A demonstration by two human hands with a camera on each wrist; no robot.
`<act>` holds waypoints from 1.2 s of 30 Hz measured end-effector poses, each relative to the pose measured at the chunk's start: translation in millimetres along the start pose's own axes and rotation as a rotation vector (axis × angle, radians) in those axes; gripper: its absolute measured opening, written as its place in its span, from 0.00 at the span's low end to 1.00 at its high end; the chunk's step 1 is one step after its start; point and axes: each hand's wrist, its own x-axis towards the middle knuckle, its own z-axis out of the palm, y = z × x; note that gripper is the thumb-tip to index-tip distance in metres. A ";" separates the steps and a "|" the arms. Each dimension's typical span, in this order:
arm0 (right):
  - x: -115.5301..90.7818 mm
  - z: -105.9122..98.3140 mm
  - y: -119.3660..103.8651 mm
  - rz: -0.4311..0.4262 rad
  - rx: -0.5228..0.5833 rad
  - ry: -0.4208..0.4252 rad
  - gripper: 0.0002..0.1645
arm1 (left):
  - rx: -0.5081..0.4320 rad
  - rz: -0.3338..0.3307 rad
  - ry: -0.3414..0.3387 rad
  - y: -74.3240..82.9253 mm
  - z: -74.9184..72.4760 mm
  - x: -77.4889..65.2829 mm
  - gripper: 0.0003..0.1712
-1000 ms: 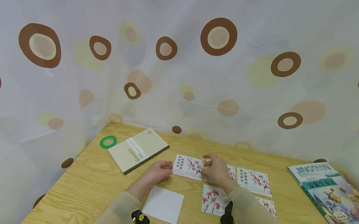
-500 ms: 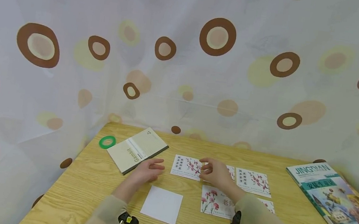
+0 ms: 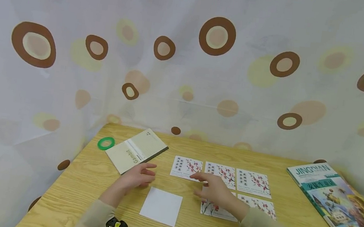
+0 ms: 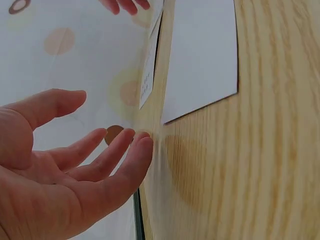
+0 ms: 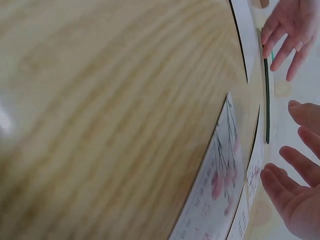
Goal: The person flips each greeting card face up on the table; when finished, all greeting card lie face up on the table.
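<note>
My left hand [image 3: 136, 178] hovers over the table beside the notebook, fingers relaxed and holding nothing. Close to it lies a blank white card [image 3: 161, 206]. My right hand [image 3: 216, 191] hangs over the flower cards with loosely bent, unoccupied fingers. Three cards with pink blossom and Chinese characters form the back row: a left one [image 3: 187, 168], a middle one [image 3: 220, 175] and a right one [image 3: 253, 183]. In front of them are a carnation card [image 3: 217, 210], partly hidden by my right hand, and another blossom card [image 3: 257, 206]. In the left wrist view the left hand [image 4: 75, 165] has its palm turned up.
A cream notebook [image 3: 136, 149] lies at the back left, with a green tape roll [image 3: 106, 143] beside it. On the right is a colourful magazine [image 3: 338, 201]. A patterned curtain [image 3: 187, 72] stands behind the wooden table [image 3: 66, 194].
My left hand has moved left and toward me, away from the cards. My right hand has drawn back toward me, uncovering the middle blossom card. The view has shifted slightly.
</note>
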 end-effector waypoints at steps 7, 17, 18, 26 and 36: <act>-11.7 5.5 -12.4 -0.139 -0.119 -0.061 0.27 | 0.016 0.023 -0.050 -1.6 -8.1 -6.7 0.32; -21.0 20.1 -24.9 -0.176 -0.179 -0.182 0.31 | -0.022 -0.032 -0.017 -7.2 -8.6 -12.3 0.31; -21.8 21.7 -25.7 -0.173 -0.190 -0.198 0.31 | -0.025 -0.033 -0.022 -6.9 -8.4 -13.2 0.32; -24.0 31.5 -32.2 -0.211 -0.286 -0.266 0.34 | -0.043 -0.025 -0.055 -7.6 -6.8 -15.2 0.32; -27.8 36.7 -39.6 -0.329 -0.355 -0.299 0.35 | -0.040 -0.048 -0.012 -11.5 -3.4 -14.9 0.31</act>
